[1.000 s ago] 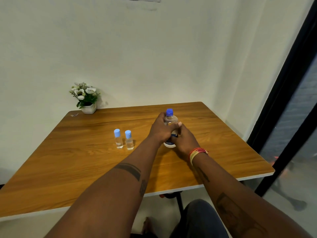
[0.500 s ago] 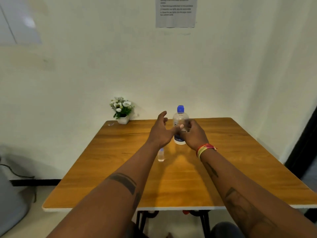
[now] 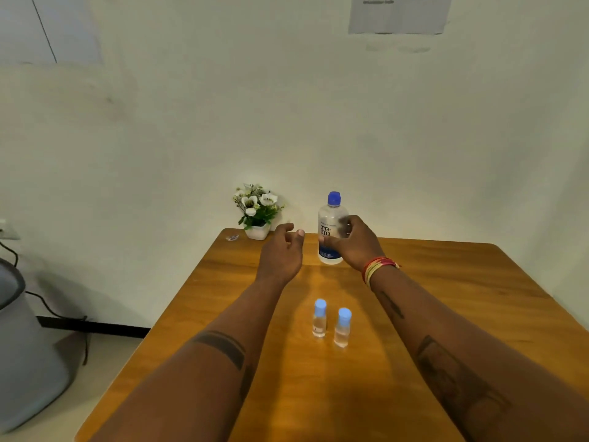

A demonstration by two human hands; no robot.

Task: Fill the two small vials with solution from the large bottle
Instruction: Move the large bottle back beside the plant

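The large clear bottle (image 3: 330,237), with a blue cap and a blue-and-white label, stands upright at the far side of the wooden table (image 3: 446,314). My right hand (image 3: 357,247) is right beside it, thumb and blurred fingers spread in front of its body and loosely curved, not clamped. To the bottle's left, my left hand (image 3: 282,253) hovers apart from it with fingers open and nothing in it. Two small clear vials (image 3: 319,319) (image 3: 342,328) with light blue caps stand side by side on the table between my forearms, nearer to me. Both look to hold clear liquid.
A small white pot of white flowers (image 3: 258,212) sits at the table's far left corner against the wall. A grey bin-like object (image 3: 22,339) and a black cable are on the floor to the left. A paper notice (image 3: 398,14) hangs on the wall.
Both hands were clasped around the bottle; the left has pulled away to the left and the right has loosened. The camera view has shifted, so the vials now show between my forearms.
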